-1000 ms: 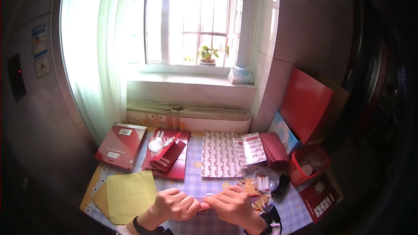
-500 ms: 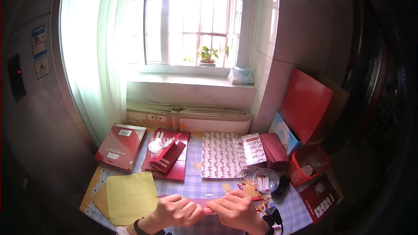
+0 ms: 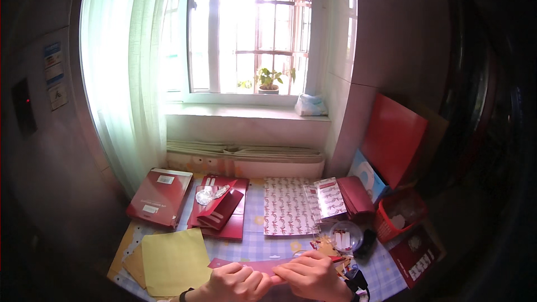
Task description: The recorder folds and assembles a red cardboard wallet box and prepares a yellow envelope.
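Note:
At the near edge of the table my left hand (image 3: 239, 281) and my right hand (image 3: 312, 275) are side by side, fingers closed on a thin pink, see-through strip (image 3: 258, 265). The strip runs flat behind my knuckles and shows on both sides of my left fist. Its near part is hidden by my hands. Past my right fingers a slim red item (image 3: 338, 259) sticks out; whether that hand holds it I cannot make out. To the left of my left hand lies a yellow sheet (image 3: 174, 260) on the checked tablecloth.
Behind my hands lie a red box (image 3: 160, 197), dark red folders (image 3: 226, 207) and a patterned sheet (image 3: 290, 207). On the right are a clear round tub (image 3: 344, 237), a red basket (image 3: 388, 225), scattered small pieces and a dark red printed card (image 3: 415, 254). A window stands beyond.
The whole view has shifted, so the table and window sit slightly lower in the picture. More of the pink strip shows behind my fingers. Both hands keep their grip.

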The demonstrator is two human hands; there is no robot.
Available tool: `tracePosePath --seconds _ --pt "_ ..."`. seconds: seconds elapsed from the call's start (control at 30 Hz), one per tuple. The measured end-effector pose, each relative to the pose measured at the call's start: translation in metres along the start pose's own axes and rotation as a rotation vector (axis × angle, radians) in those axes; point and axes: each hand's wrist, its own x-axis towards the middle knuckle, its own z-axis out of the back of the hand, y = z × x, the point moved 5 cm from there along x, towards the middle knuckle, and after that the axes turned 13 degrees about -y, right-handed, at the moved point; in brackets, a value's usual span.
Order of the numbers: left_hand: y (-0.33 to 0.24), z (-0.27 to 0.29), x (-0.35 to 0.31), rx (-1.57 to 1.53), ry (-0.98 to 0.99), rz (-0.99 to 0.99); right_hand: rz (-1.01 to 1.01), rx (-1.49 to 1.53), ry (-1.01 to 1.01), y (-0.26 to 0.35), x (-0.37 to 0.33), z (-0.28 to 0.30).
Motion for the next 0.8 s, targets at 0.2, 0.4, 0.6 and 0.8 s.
tracePosePath --seconds 0.2,0.4,0.6,0.8 --pt "-0.004 -0.001 0.001 0.031 0.011 -0.017 0.009 0.022 0.013 -0.001 0.003 0.005" --pt "-0.002 0.002 -0.001 -0.033 -0.039 -0.028 0.027 0.002 0.013 0.003 0.001 0.010" --pt "0.014 0.005 -0.010 0.083 0.150 -0.006 -0.002 -0.066 -0.041 -0.006 0.005 0.015" --pt "0.048 0.019 -0.011 0.155 -0.149 0.268 -0.124 -0.178 -0.247 -0.041 0.000 0.029"
